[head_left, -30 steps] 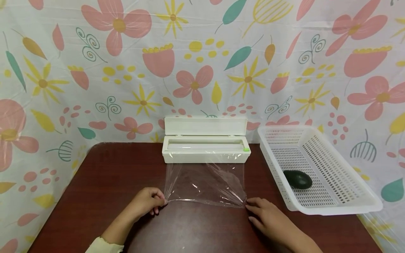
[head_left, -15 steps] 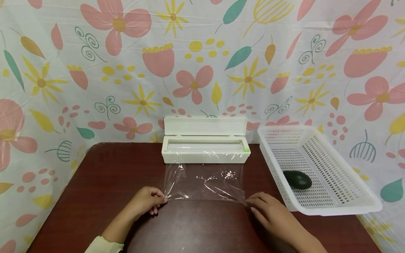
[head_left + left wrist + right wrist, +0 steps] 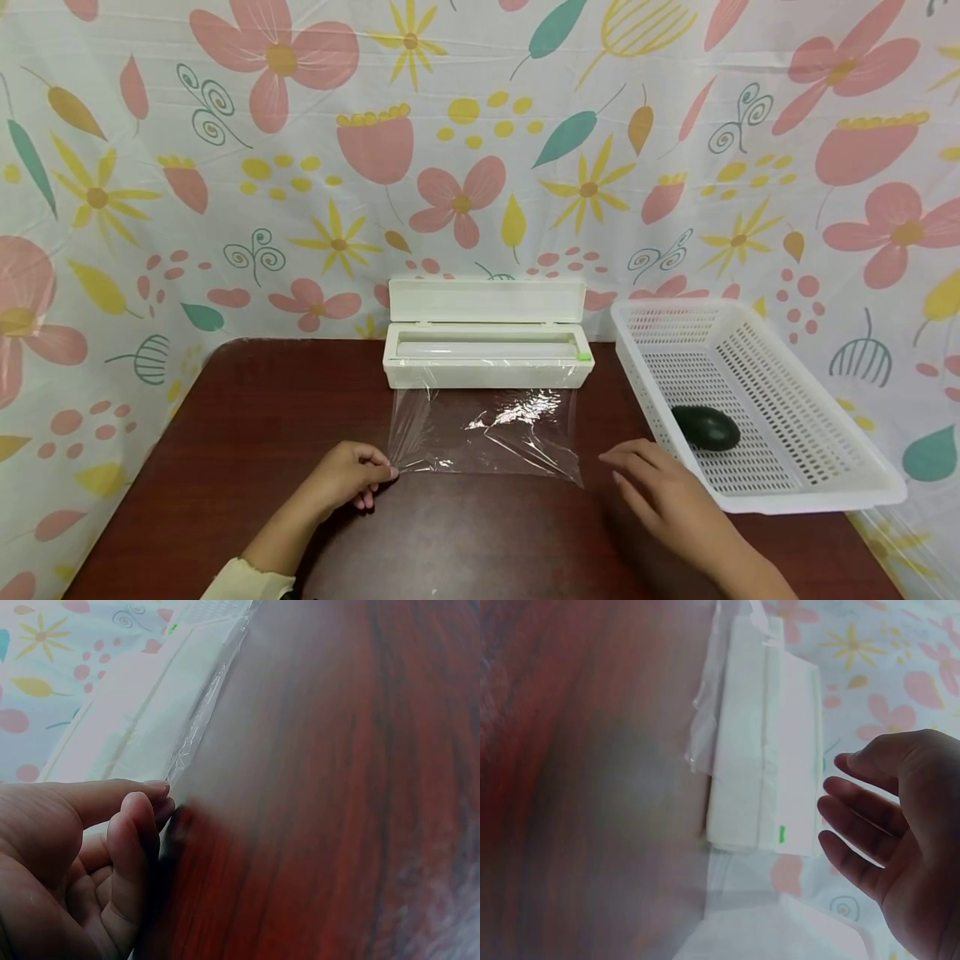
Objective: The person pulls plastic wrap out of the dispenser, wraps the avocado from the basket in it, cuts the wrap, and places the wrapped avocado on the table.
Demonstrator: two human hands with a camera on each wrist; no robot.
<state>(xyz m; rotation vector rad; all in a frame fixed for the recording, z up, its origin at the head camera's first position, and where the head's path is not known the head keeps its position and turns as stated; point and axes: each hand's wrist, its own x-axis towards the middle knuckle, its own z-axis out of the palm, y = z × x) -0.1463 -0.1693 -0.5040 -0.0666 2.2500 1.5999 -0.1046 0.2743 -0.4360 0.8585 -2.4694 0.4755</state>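
A sheet of clear plastic wrap stretches forward from a white wrap dispenser box, whose lid stands up at the back. My left hand pinches the sheet's near left corner between thumb and index finger; the left wrist view shows the wrap's edge running from those fingertips. Apart from the wrap, to the right of its loose near right corner, is my right hand. In the right wrist view the right hand has relaxed, slightly bent fingers with nothing between them.
A white perforated plastic basket stands at the right of the dark wooden table. Inside it lies a dark green oval fruit or vegetable. Behind the table hangs a flower-print sheet. A green slider sits at the box's right end.
My right hand has let go of the wrap's right corner and moved to the right, toward the basket. The sheet has slackened and wrinkled. My left hand keeps its pinch in place.
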